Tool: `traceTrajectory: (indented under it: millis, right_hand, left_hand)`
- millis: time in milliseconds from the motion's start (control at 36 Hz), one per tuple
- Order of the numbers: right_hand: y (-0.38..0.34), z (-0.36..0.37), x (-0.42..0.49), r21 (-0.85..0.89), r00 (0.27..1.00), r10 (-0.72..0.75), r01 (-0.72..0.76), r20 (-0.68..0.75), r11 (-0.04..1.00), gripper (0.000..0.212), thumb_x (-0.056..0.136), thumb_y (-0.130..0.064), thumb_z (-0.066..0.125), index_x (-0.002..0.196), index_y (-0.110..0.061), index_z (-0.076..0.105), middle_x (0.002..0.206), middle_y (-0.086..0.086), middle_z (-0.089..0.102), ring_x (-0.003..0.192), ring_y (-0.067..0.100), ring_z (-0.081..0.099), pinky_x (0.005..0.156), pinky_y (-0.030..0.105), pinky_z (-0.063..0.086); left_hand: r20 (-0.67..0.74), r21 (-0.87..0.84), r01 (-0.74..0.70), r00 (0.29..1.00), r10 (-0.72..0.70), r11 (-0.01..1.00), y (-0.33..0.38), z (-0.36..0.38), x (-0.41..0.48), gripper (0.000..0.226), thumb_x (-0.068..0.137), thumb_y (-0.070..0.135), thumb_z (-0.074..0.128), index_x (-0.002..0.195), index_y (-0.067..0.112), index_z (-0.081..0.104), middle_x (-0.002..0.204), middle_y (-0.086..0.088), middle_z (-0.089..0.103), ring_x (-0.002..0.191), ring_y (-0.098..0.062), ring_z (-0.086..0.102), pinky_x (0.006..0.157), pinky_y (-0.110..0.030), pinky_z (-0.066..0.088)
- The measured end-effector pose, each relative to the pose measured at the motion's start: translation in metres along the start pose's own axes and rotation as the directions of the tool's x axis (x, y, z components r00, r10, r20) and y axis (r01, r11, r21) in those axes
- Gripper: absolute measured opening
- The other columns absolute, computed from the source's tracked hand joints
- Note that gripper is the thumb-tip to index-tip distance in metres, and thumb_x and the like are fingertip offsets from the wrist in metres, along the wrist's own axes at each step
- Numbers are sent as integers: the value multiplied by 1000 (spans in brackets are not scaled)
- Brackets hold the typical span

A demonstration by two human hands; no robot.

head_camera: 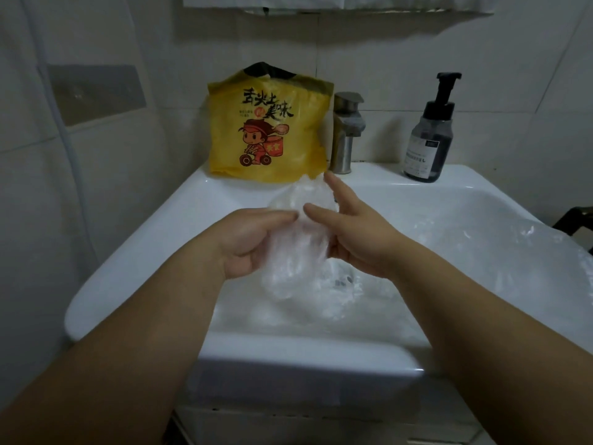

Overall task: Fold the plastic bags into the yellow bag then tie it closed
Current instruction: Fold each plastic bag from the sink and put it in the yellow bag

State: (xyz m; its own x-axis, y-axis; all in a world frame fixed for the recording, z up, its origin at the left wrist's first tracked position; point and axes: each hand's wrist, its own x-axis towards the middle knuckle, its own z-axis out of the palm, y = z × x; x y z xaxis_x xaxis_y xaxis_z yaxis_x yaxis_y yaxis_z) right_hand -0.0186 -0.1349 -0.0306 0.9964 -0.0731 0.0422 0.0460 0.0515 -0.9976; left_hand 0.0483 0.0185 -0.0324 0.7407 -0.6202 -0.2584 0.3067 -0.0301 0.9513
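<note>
White wall tiles [417, 43] fill the background behind a white ceramic sink [128, 252], which takes up most of the view from the centre down towards 6 o'clock. Inside the basin, towards 3 o'clock, lies a loose heap of crumpled clear plastic bags [513, 252], reaching up to the sink's rim on that side.

On the sink's back ledge, at about 12 o'clock from the hands, the yellow bag [269, 130] stands upright against the wall. It has black lettering and a cartoon rider on its front, and black handles show at its top.

Over the middle of the basin, both hands hold one clear plastic bag [288, 252], bunched up between them and hanging a little below them. The left hand [253, 242], at 9 o'clock of this bag, grips it with curled fingers and its thumb across the top. The right hand [353, 236], at 3 o'clock of it, pinches the plastic between its thumb in front and its straighter fingers behind.

At 2 o'clock a dark pump bottle [430, 136] stands on the ledge. A steel faucet [346, 133] rises just beside the yellow bag, at 1 o'clock.
</note>
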Motion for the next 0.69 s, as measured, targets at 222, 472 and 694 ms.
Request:
traceTrajectory:
  millis: [222, 472, 694]
  right_hand:
    - [5, 0, -6, -613, 980, -160, 201, 122, 764, 89, 84, 7, 52, 142, -54, 20, 157, -5, 13, 128, 22, 43, 76, 18, 49]
    - [7, 16, -3, -624, 930, -356, 333, 94, 707, 25, 90, -27, 64, 106, -10, 72, 96, -11, 70, 83, -5, 61, 74, 12, 42]
    - [6, 8, 7, -361, 932, -220, 108, -287, 926, 37, 86, -34, 67, 102, -1, 65, 93, 14, 67, 80, 18, 60, 73, 38, 52]
  left_hand:
    - [-236, -249, 31, 967, -91, 968, 2, -11, 8, 10, 90, 8, 62, 80, 10, 63, 52, 3, 64, 39, -4, 59, 36, -14, 42]
    - [-237, -31, -157, 961, 145, 987, -2, -11, 10, 27, 82, -3, 67, 107, 9, 67, 100, -5, 70, 79, -9, 68, 60, -15, 54]
    - [-63, 145, -256, 962, 267, 956, -4, 3, 3, 44, 90, -15, 48, 108, 22, 65, 109, -2, 69, 94, -12, 67, 62, -17, 55]
